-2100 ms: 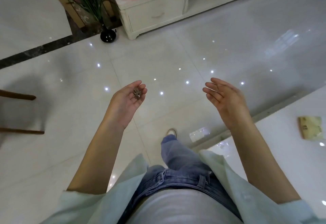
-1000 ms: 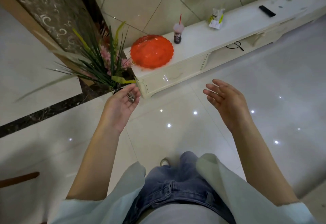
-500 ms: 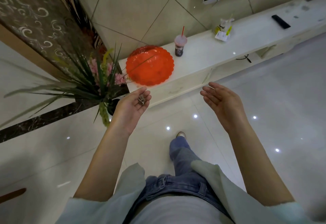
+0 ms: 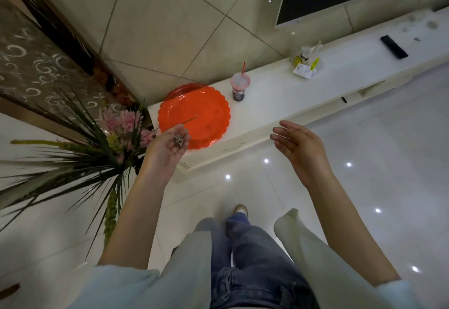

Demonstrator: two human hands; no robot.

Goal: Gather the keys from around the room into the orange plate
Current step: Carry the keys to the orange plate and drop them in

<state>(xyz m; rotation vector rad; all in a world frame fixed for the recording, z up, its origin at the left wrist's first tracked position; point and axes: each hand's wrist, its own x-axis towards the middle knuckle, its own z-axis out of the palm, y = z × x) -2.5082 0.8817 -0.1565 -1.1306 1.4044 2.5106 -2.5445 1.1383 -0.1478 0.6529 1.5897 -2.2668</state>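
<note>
- White TV cabinet (image 4: 279, 104) against the wall, low and long: risk of a shin or toe striking its front edge on a step too far, the shoe (image 4: 240, 210) already near its base.
- Potted plant (image 4: 80, 143) just left of the cabinet, long leaves fanning out, one thin blade lying across the plate: risk of the forearm brushing the leaves and jolting the carry.
- Orange plate (image 4: 206, 111) at the cabinet's left end, seemingly bare, its near rim close to the cabinet edge: risk of a hard drop making metal bounce off the smooth plastic and skid to the floor, or of a bump shifting the plate itself.
- Lidded cup (image 4: 239, 87) with red straw, just right of the plate: risk of tipping if the release swings too far right.
- Right hand (image 4: 298, 148), fingers straight and relaxed, carrying nothing, apart from everything: little hazard.
- Left hand (image 4: 167, 148), palm up, fingers curled round the keys (image 4: 178, 141), just over the plate's near rim: risk of an early release landing short.
</note>
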